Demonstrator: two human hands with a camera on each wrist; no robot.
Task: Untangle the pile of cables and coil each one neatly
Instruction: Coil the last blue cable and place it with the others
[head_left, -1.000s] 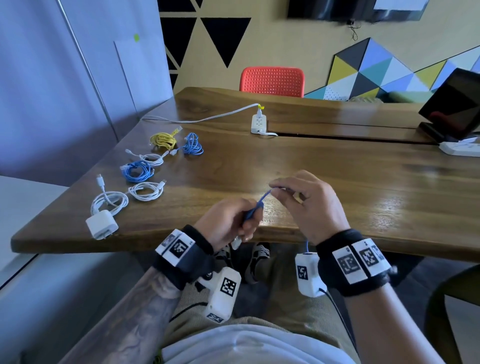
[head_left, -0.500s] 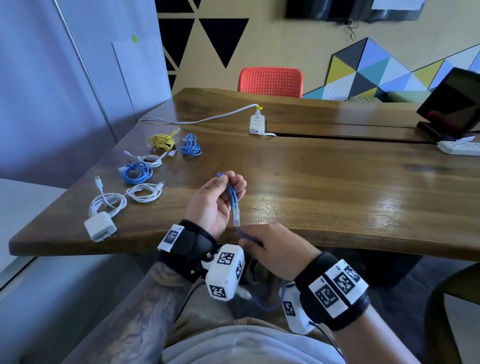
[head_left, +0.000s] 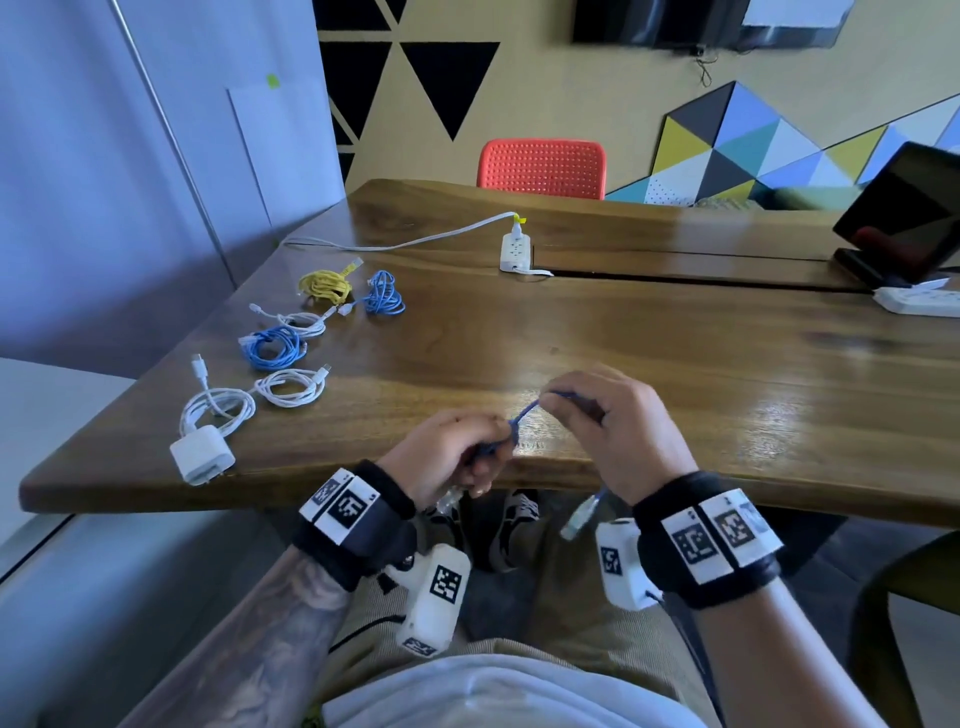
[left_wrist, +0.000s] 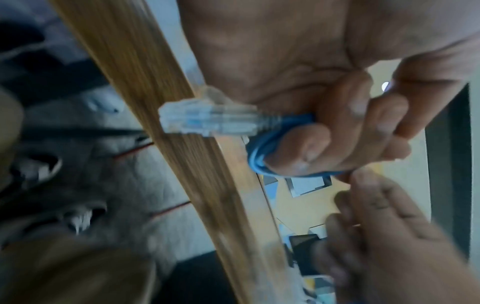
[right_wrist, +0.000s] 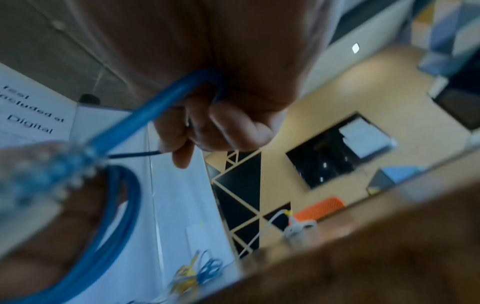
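Holding a small bunch of loops, the left hand (head_left: 451, 453) curls its fingers around the blue cable (head_left: 523, 414) just above the near edge of the table (head_left: 649, 358). One clear plug (left_wrist: 207, 119) sticks out of this fist, toward the person. The right hand (head_left: 605, 423) sits just to the right and a bit farther in, pinching the same cable between its thumb and fingers. A short piece of cable runs between the two hands, going up and to the right. The other plug (head_left: 581, 514) hangs down below the right wrist, so only a little loose cable is left, and it is on the right hand's side. The next wrap likely means the right hand bringing that piece over to the left fist.

Near the left edge of the table lie six coiled cables: three white, two blue and one yellow (head_left: 324, 285). The nearest white one (head_left: 215, 410) joins a white charger block (head_left: 202, 457). Two white power strips lie farther off, one (head_left: 515, 252) by the middle slot and one (head_left: 919, 300) at the right edge.
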